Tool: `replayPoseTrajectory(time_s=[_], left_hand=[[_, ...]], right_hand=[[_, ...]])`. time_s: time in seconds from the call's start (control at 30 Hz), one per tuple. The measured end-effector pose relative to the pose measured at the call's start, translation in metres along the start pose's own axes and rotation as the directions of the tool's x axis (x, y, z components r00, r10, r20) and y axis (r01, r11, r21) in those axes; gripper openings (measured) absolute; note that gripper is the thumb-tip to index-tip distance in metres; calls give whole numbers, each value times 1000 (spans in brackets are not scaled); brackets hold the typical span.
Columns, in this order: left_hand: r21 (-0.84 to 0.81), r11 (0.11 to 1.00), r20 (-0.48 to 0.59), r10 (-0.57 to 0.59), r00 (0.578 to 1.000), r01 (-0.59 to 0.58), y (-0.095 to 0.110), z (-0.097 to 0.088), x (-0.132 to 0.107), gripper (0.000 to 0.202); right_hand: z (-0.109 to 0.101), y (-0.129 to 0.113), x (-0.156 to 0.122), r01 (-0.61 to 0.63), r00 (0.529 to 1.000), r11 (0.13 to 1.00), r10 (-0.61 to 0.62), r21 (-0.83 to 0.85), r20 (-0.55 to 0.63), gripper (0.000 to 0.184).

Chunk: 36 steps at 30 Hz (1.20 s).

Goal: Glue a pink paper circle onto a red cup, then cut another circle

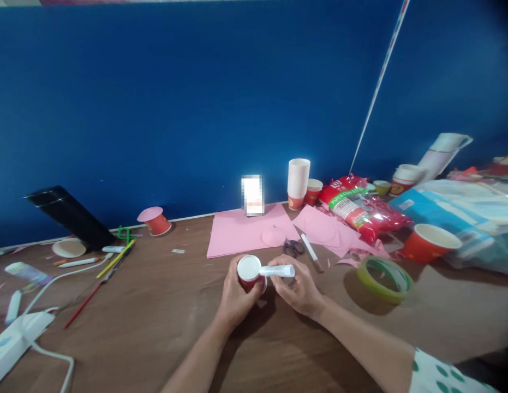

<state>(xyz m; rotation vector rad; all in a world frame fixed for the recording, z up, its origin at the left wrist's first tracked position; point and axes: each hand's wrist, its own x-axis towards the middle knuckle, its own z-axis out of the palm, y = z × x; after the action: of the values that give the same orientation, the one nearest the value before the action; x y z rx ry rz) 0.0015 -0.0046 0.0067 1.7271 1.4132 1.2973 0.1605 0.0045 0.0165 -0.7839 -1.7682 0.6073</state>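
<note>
My left hand (236,297) is wrapped around a red paper cup (250,277), held upside down with its pale base facing up. In my right hand (297,286) is a white, translucent glue stick (280,271), pinched and lying almost level. The glue stick's tip meets the edge of the cup's base. Beyond my hands lie black-handled scissors (293,248), a white marker (311,248) and a small pink paper piece (273,236) on a stack of pink paper sheets (229,234).
Tape roll (384,279), loose red cup (430,243) and red paper-cup bag (360,204) are on the right. Stacked cups (298,183) stand by the blue wall. Leftward are a pink-topped cup (156,222), black bottle (71,215), pencils (117,259) and power strip (20,344).
</note>
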Motion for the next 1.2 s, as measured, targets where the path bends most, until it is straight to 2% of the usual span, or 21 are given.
replayPoseTrajectory(time_s=[0.13, 0.37, 0.6, 0.77, 1.2], left_hand=[[-4, 1000, 2, 9, 1000, -9, 0, 0, 0, 46], [-16, 1000, 0, -2, 1000, 2, 1, 0, 0, 45], [-32, 999, -10, -38, 999, 38, 2, 0, 0, 45], [-8, 1000, -21, -18, 1000, 18, 1, 0, 0, 45], [-37, 999, -11, -21, 1000, 21, 2, 0, 1, 45]], right_hand=[[-1, -1, 1, 15, 999, 1000, -15, 14, 35, 16], [3, 3, 0, -40, 999, 999, 41, 23, -28, 15], [2, 2, 0, -79, 996, 997, 79, -4, -35, 14], [0, 2, 0, -118, 991, 993, 116, -23, -69, 14], [2, -6, -1, -25, 1000, 998, 25, 61, -2, 14]])
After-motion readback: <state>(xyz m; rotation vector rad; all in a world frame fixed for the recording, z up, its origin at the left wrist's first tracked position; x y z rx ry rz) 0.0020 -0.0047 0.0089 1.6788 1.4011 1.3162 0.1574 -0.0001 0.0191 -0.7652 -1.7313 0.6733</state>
